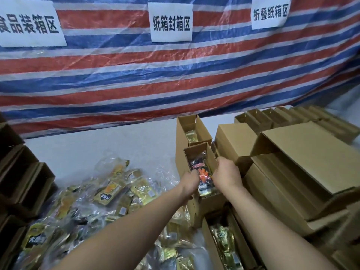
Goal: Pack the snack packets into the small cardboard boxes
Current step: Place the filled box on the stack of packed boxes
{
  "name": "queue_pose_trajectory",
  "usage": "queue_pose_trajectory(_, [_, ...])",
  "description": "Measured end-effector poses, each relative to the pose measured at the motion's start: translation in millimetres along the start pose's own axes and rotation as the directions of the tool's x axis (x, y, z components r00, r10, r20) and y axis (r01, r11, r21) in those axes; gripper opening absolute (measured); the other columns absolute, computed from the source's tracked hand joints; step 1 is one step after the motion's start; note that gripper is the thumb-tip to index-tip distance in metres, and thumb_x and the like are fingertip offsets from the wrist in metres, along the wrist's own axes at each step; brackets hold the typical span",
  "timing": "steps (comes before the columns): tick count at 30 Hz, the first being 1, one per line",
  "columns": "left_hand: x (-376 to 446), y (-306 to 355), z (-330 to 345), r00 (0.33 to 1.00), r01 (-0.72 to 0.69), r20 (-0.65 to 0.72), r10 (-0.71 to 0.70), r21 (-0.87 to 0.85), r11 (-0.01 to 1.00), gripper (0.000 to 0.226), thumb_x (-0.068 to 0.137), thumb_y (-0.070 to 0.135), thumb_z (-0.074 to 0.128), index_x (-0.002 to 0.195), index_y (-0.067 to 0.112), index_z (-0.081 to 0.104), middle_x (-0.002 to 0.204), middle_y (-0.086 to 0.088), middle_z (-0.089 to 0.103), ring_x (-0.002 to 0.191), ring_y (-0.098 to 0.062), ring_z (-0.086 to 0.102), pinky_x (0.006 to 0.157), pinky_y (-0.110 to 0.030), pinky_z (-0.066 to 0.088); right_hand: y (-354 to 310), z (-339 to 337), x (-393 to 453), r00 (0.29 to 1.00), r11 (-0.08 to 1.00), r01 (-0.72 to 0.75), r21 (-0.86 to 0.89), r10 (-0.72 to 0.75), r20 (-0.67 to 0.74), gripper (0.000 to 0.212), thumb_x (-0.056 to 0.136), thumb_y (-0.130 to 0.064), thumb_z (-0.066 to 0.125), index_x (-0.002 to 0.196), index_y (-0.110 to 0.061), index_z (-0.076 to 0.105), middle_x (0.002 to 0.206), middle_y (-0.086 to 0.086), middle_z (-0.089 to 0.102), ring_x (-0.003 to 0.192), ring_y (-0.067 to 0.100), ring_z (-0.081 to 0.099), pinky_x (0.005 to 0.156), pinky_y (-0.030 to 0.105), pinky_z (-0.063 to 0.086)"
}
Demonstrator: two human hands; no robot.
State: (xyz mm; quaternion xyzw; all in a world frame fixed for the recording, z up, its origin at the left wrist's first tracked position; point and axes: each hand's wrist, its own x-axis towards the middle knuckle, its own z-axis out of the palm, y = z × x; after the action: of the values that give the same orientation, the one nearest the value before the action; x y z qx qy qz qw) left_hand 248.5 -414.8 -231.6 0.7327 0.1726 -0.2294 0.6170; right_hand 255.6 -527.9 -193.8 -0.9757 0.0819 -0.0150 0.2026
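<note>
Both hands, left hand (190, 181) and right hand (227, 175), grip a narrow cardboard box (200, 162) holding glossy black snack packets (202, 175).

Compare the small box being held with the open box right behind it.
The held box shows a dark packet with orange print; the rear box shows gold packets. Left hand and right hand grip the held box; nothing touches the rear one. Both are open brown cardboard.

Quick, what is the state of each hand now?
Left hand: grips the small box at its left wall.
Right hand: grips the same box at its right wall.
</note>
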Motion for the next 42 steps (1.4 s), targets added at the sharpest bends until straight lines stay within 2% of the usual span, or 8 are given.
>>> queue_pose_trajectory(4, [13.4, 4.7, 0.1, 1.0, 0.018, 0.017, -0.018, 0.015, 1.0, 0.05, 0.101, 0.041, 0.026, 0.138, 0.015, 0.047, 0.133, -0.009, 0.055, 0.109, -0.027, 0.054, 0.095, -0.045, 0.045, 1.0, 0.3, 12.1, 1.0, 1.0, 0.028, -0.011, -0.028, 0.014, 0.03, 0.093, -0.002, 0.058, 0.122, -0.009, 0.059, 0.118, 0.013, 0.066, 0.108, 0.034, 0.063, 0.085, 0.035, 0.052])
queue_pose_trajectory(11, [26.1, 11.4, 3.3, 1.0, -0.022, -0.003, 0.023, 0.069, 0.997, 0.051, 0.103, 0.04, 0.019, 0.135, 0.018, 0.051, 0.132, -0.013, 0.057, 0.11, -0.029, 0.053, 0.092, -0.043, 0.044, 4.0, 0.8, 24.3, 1.0, 1.0, 0.024, -0.016, -0.024, 0.011, 0.021, 0.092, -0.001, 0.059, 0.112, -0.007, 0.058, 0.114, 0.015, 0.066, 0.106, 0.035, 0.064, 0.084, 0.038, 0.053])
queue_pose_trajectory(16, [28.6, 10.2, 8.3, 0.996, -0.044, -0.074, 0.051, 0.095, 0.994, 0.052, 0.105, 0.035, 0.022, 0.139, 0.005, 0.046, 0.14, -0.017, 0.051, 0.123, -0.033, 0.049, 0.097, -0.038, 0.04, 6.7, 5.7, 23.1, 1.0, 0.999, 0.023, -0.049, -0.023, 0.003, 0.021, 0.095, -0.004, 0.059, 0.115, -0.007, 0.055, 0.115, 0.015, 0.066, 0.105, 0.033, 0.065, 0.084, 0.039, 0.055])
queue_pose_trajectory(19, [27.5, 9.0, 9.0, 0.996, -0.04, -0.072, 0.046, 0.084, 0.996, 0.051, 0.105, 0.033, 0.024, 0.142, 0.004, 0.042, 0.143, -0.017, 0.047, 0.117, -0.03, 0.049, 0.096, -0.037, 0.039, 7.1, 5.6, 23.7, 1.0, 0.998, 0.023, -0.064, -0.022, 0.007, 0.018, 0.097, -0.007, 0.056, 0.115, -0.008, 0.055, 0.115, 0.015, 0.066, 0.104, 0.033, 0.065, 0.083, 0.039, 0.054])
queue_pose_trajectory(23, [23.6, 5.8, 9.4, 0.999, 0.007, -0.047, -0.005, 0.057, 0.998, 0.063, 0.102, 0.05, 0.028, 0.149, 0.008, 0.035, 0.149, -0.013, 0.044, 0.132, -0.034, 0.045, 0.096, -0.042, 0.039, 6.6, 5.1, 22.3, 1.0, 0.996, 0.026, -0.088, -0.025, 0.014, 0.022, 0.096, -0.008, 0.058, 0.118, -0.008, 0.054, 0.116, 0.014, 0.065, 0.104, 0.032, 0.065, 0.082, 0.037, 0.054])
queue_pose_trajectory(29, [15.8, 10.0, 12.6, 1.0, -0.02, 0.007, 0.019, 0.073, 0.997, 0.061, 0.101, 0.055, 0.023, 0.142, 0.017, 0.046, 0.14, -0.012, 0.053, 0.125, -0.031, 0.049, 0.106, -0.048, 0.04, 12.0, 3.5, 20.4, 0.999, 0.997, -0.013, -0.082, 0.01, -0.035, 0.025, 0.094, -0.011, 0.062, 0.118, -0.01, 0.057, 0.113, 0.012, 0.066, 0.102, 0.029, 0.066, 0.079, 0.036, 0.056])
queue_pose_trajectory(35, [12.2, 6.4, 11.3, 1.0, -0.019, -0.023, 0.021, 0.075, 0.997, 0.071, 0.098, 0.062, 0.026, 0.151, 0.015, 0.034, 0.15, -0.014, 0.044, 0.135, -0.034, 0.044, 0.112, -0.051, 0.035, 9.2, 4.7, 21.1, 0.999, 0.987, 0.04, -0.158, -0.045, -0.029, 0.017, 0.097, -0.011, 0.057, 0.114, -0.009, 0.055, 0.111, 0.013, 0.067, 0.1, 0.031, 0.067, 0.075, 0.036, 0.053])
queue_pose_trajectory(42, [-3.8, 7.6, -3.4, 0.997, -0.078, 0.012, 0.077, 0.07, 0.994, 0.063, 0.101, 0.057, 0.024, 0.151, 0.018, 0.033, 0.153, -0.01, 0.038, 0.137, -0.03, 0.04, 0.103, -0.038, 0.035, 3.1, 0.8, 18.1, 0.989, 0.981, 0.095, -0.168, -0.113, -0.096, 0.025, 0.097, -0.017, 0.057, 0.122, -0.011, 0.054, 0.117, 0.01, 0.064, 0.104, 0.027, 0.065, 0.082, 0.035, 0.056])
